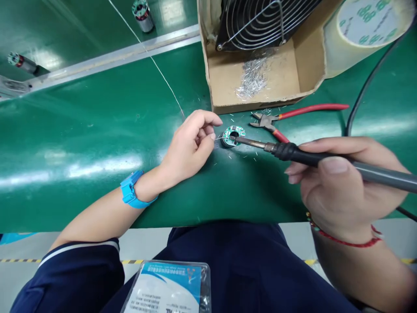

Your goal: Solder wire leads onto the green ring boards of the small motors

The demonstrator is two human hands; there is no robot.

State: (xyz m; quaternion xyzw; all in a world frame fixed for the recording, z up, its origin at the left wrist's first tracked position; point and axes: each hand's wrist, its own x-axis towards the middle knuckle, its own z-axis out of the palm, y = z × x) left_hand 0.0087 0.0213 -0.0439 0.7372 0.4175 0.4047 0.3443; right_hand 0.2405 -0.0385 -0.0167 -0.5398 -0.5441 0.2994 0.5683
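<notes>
My right hand (345, 182) grips a soldering iron (325, 160) by its grey handle. The iron's tip reaches the green ring-shaped circuit board (239, 130) on top of a small motor part that stands on the green table. Just left of the board, my left hand (193, 148) pinches a thin solder wire (219, 138) between thumb and fingers. The wire's free end points at the board's left edge, close to the iron's tip. From behind the left hand, a long strand (163, 77) of the wire runs up to the top of the view.
A cardboard box (224, 104) behind the board holds a fan (267, 21) and a pile of metal clippings (252, 78). Red-handled cutters (267, 121) lie beside it, near a tape roll (345, 56) and a black cable (365, 78). More motor parts (143, 17) stand beyond the metal rail (130, 54).
</notes>
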